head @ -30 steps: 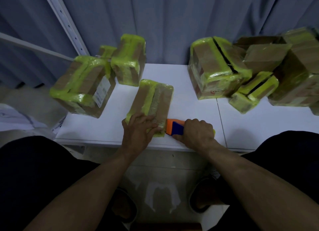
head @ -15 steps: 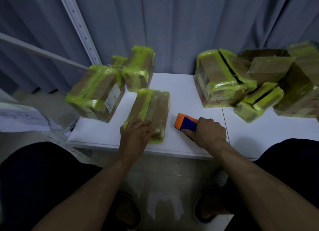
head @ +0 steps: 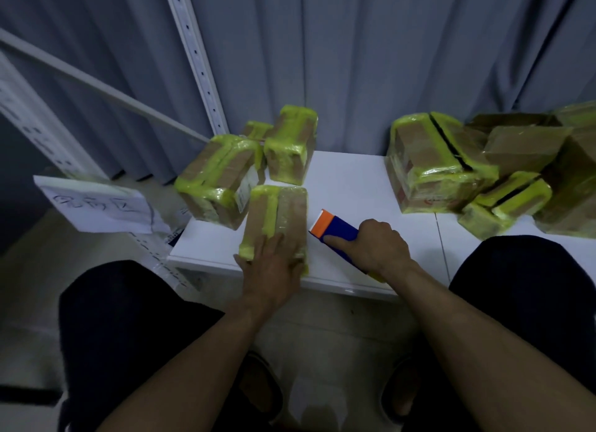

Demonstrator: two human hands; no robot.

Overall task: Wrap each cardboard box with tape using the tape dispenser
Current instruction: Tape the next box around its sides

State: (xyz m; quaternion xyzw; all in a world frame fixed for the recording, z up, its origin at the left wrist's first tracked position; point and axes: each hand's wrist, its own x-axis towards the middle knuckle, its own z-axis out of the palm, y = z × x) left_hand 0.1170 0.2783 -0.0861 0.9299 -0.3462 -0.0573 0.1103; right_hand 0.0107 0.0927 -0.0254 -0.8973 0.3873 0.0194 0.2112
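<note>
Centre-frame on the table (head: 348,186), your cardboard box (head: 290,212) wore yellow-green tape (head: 262,199); your left hand (head: 274,265) pressed it, fingers flat; your right hand (head: 379,247) gripped the tape dispenser (head: 335,230) beside it. Handwriting on the left sheet (head: 96,205) was unreadable.

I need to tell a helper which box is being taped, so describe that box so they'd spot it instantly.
On the white table, look at the front edge, just left of the blue-and-orange tape dispenser in the right hand. The box lies flat there under the left hand. It alone has a hand on it.
</note>
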